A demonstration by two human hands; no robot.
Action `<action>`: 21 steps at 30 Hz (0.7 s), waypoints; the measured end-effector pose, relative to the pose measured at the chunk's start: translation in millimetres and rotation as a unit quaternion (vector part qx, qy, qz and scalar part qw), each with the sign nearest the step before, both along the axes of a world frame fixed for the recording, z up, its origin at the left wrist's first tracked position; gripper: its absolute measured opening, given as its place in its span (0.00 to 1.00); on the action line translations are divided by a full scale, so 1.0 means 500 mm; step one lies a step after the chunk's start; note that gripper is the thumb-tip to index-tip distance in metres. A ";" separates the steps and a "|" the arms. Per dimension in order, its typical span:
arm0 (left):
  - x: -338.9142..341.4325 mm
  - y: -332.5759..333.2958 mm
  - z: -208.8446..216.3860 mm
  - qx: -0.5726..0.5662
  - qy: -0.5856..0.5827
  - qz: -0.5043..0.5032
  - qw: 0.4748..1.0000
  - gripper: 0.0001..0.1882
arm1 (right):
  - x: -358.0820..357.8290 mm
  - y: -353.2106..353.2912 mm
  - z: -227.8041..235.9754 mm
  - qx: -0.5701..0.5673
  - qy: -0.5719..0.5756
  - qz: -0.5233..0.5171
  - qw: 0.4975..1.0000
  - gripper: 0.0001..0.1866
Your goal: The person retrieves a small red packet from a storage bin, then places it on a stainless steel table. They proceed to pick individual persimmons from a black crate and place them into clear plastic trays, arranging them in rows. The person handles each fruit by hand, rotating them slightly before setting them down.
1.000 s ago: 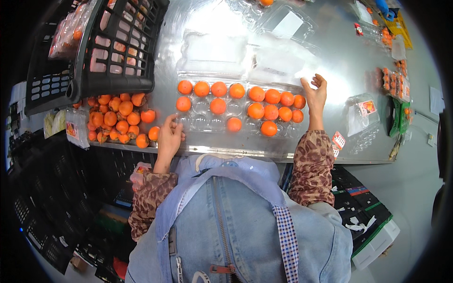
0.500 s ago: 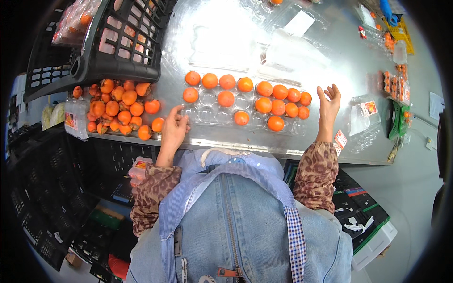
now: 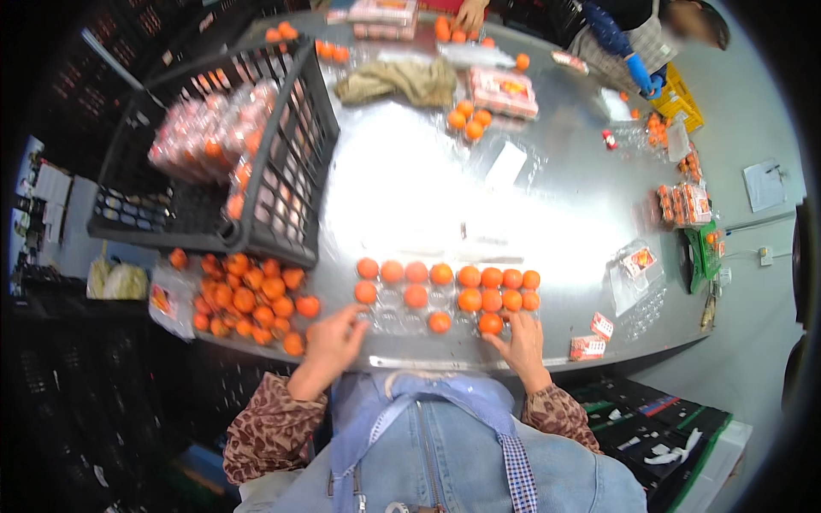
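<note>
Two clear plastic trays with round cups lie side by side before me, partly filled with orange persimmons. In the left tray (image 3: 389,321), the back row holds persimmons and the cups nearer me are mostly bare. My left hand (image 3: 335,340) is at its left edge, fingers apart and holding nothing. The right tray (image 3: 470,327) has two filled rows and one front persimmon (image 3: 490,324). Beside that fruit is my right hand (image 3: 520,349), thumb and fingers spread around its right side; whether they touch it is unclear. A heap of loose persimmons (image 3: 244,299) lies to the left.
A black crate (image 3: 282,201) of packed fruit stands behind the heap. Farther back are a brown cloth (image 3: 398,81) and a fruit pack (image 3: 503,92). Red-and-white labels (image 3: 587,347) and empty clear packaging (image 3: 637,282) lie right. A co-worker's blue-gloved hand (image 3: 643,77) shows at the far right.
The view has shifted to take in more of the table's far side. My right hand has come left from beyond the right tray to its front persimmon. My left hand stays near the left tray.
</note>
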State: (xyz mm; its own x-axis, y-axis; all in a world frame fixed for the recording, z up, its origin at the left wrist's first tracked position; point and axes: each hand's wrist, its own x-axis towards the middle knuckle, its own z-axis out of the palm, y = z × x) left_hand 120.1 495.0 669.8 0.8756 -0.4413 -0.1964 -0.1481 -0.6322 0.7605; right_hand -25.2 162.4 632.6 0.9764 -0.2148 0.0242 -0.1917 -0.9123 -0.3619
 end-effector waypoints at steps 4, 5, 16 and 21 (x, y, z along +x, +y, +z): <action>0.061 -0.093 0.008 -0.094 0.021 -0.109 0.989 0.14 | 0.001 0.015 -0.008 -0.006 0.041 -0.018 0.999 0.28; 0.068 -0.117 -0.004 -0.144 0.123 -0.052 0.981 0.13 | 0.001 0.017 -0.009 -0.006 0.026 -0.017 1.000 0.28; -0.058 -0.129 -0.097 -0.147 -0.173 0.024 0.974 0.08 | -0.019 0.018 -0.033 0.101 -0.072 -0.100 0.987 0.26; -0.028 -0.212 -0.088 -0.182 0.088 -0.045 0.978 0.15 | -0.001 0.031 0.000 0.218 -0.181 -0.053 0.957 0.26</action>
